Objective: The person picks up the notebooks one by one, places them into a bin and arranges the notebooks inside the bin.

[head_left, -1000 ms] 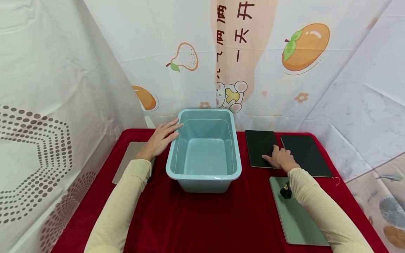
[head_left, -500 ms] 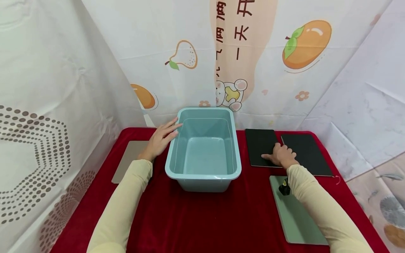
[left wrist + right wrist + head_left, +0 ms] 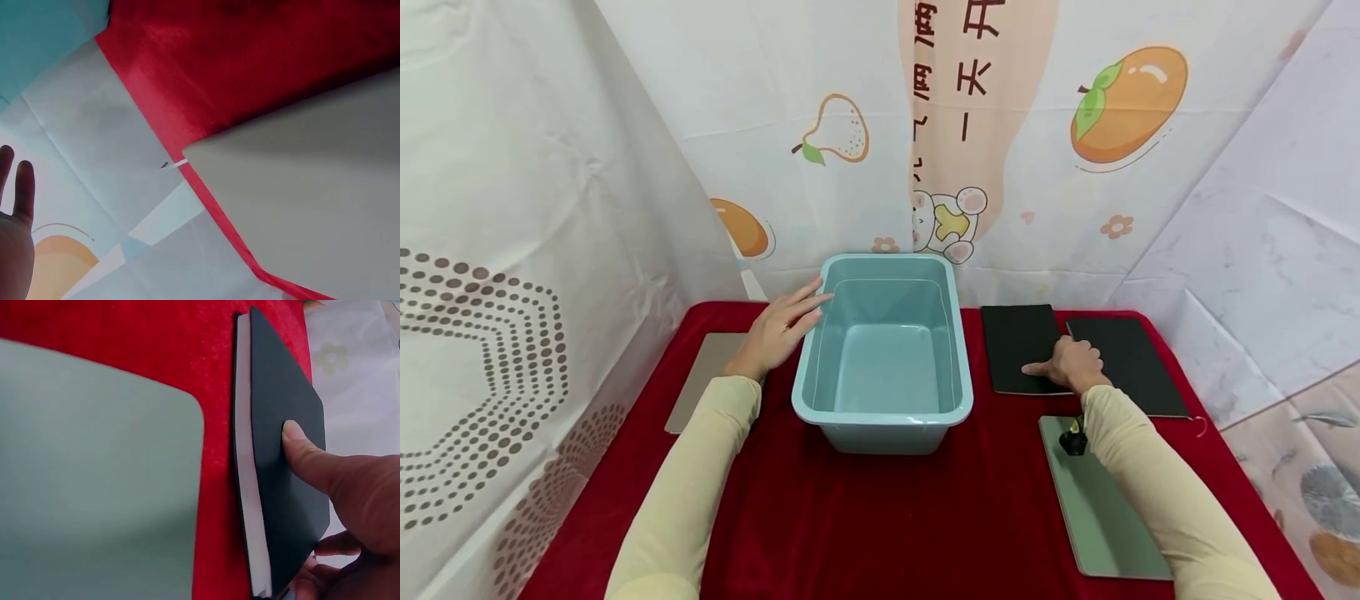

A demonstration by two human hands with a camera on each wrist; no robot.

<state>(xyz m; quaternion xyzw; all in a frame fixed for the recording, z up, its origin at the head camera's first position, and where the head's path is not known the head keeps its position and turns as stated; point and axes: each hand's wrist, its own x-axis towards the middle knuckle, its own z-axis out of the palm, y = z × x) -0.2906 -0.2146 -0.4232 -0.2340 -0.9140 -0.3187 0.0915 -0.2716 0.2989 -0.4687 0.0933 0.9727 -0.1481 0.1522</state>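
In the head view my left hand (image 3: 775,335) is at the left rim of a light blue plastic tub (image 3: 883,417), its fingers extended over the edge. Nothing is held in it. To the right of the tub, a black hardcover notebook (image 3: 1015,346) lies flat. My right hand (image 3: 1072,365) grips this notebook at its right edge. The right wrist view has the thumb (image 3: 306,453) pressed on the dark cover, while the other fingers curl at the edge, partly hidden. White page edges (image 3: 249,456) show along the notebook's side.
A second black notebook (image 3: 1131,362) lies further right. A green notebook (image 3: 1101,517) is nearer, under the right forearm. A beige, flat notebook-like item (image 3: 703,375) lies left of the tub, partly behind the left arm. Red cloth (image 3: 880,525) covers the table; printed curtains surround it.
My right hand's fingers have curled in at the black notebook's right edge, and the hand has shifted slightly. My left hand has stayed at the tub's rim.
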